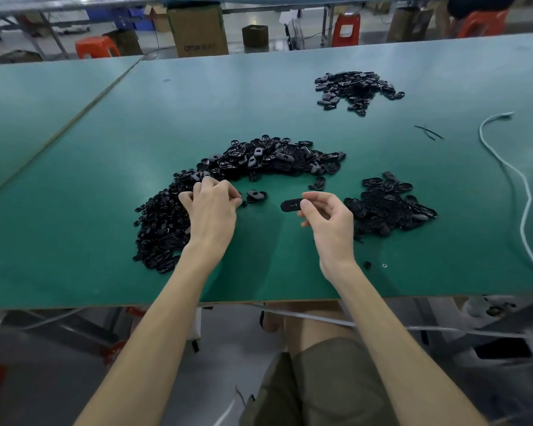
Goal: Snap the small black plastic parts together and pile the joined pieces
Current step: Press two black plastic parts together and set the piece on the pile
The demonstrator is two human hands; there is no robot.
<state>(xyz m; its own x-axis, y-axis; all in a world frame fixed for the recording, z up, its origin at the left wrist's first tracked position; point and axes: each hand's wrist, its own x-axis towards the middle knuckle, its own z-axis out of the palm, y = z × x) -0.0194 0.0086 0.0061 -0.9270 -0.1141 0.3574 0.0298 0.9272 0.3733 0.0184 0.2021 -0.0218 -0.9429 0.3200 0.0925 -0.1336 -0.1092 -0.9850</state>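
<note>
The right hand (328, 218) is pinching one black part (290, 206) above the table (105, 142) — ready for mating — while the left hand (211, 210) is curling its fingers into the loose pile (274, 161) (catch unclear).

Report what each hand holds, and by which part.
The right grip pinches a black oval part by its right end. The left grip touches the left pile; whether it holds anything cannot be told.

Lighting is even, diffuse and overhead, moderately bright. The green tabletop (111, 155) carries a pale sheen near centre; soft shadows lie beneath the left hand (211, 210) and right hand (331, 224). Wide-angle distortion bows the tabletop edges. Background detail is soft.
</note>
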